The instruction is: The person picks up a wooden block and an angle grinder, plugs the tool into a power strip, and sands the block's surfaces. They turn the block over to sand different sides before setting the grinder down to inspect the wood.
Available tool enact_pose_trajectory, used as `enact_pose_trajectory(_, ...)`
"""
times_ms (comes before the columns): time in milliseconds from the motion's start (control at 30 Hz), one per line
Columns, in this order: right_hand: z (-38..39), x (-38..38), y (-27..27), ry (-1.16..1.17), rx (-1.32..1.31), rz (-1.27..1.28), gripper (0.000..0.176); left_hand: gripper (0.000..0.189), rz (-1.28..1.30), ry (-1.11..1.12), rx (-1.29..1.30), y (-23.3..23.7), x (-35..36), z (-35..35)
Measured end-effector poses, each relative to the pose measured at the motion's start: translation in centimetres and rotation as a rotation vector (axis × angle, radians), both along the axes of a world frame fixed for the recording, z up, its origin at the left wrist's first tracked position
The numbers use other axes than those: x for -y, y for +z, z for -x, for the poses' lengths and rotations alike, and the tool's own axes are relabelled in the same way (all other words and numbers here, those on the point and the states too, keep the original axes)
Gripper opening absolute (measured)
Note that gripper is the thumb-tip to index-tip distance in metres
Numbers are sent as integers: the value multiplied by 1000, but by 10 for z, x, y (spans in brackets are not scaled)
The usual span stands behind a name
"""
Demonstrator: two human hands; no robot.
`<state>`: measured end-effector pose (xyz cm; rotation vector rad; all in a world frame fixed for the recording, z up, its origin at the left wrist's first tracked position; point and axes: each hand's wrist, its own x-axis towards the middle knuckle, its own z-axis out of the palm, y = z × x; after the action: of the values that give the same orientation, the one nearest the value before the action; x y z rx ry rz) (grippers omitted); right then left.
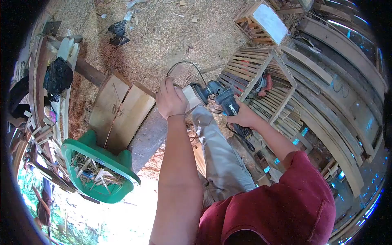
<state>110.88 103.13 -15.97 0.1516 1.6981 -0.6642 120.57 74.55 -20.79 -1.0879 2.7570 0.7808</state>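
Note:
My right hand (244, 115) is wrapped round the dark body of an angle grinder (226, 102), with its disc end turned to the left. Against that disc lies the edge of a pale wooden piece (190, 97). The near end of this piece is in my left hand (171, 100), whose fingers are closed over it and partly hide it. A black cord (185, 62) loops behind my left hand and the grinder's head. Below the two hands is my leg in light grey trousers (218, 147).
A slatted wooden crate (281, 67) stands right of the grinder, with a red-handled tool (267, 85) inside. Long planks (326, 110) are stacked at the right. Left are wide boards (118, 110) and a green plastic stool (102, 153) holding wood scraps. Shavings cover the floor (163, 32).

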Motion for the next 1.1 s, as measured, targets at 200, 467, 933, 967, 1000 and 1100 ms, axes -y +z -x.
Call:
enact_pose_trajectory(200, 1, 2, 4, 52, -13, -23, 64, 40, 16, 2, 45, -4, 0, -2)
enact_pose_trajectory(467, -3, -1, 5, -54, 45, 12, 58, 40, -1, 1, 21, -1, -1, -1)
enact_pose_trajectory(933, 3, 12, 25, -18, 15, 21, 63, 36, 34, -24, -20, -3, 0, -1)
enact_pose_trajectory(967, 5, 13, 28, -18, 27, 20, 65, 35, 32, -23, -21, -3, 0, 0)
enact_pose_trajectory(1000, 6, 14, 30, -17, 41, 19, 67, 35, 29, -23, -21, -2, 0, 0)
enact_pose_trajectory(1100, -1, 5, 17, 83, -73, 11, 74, 35, 35, -25, -25, -2, -1, 0)
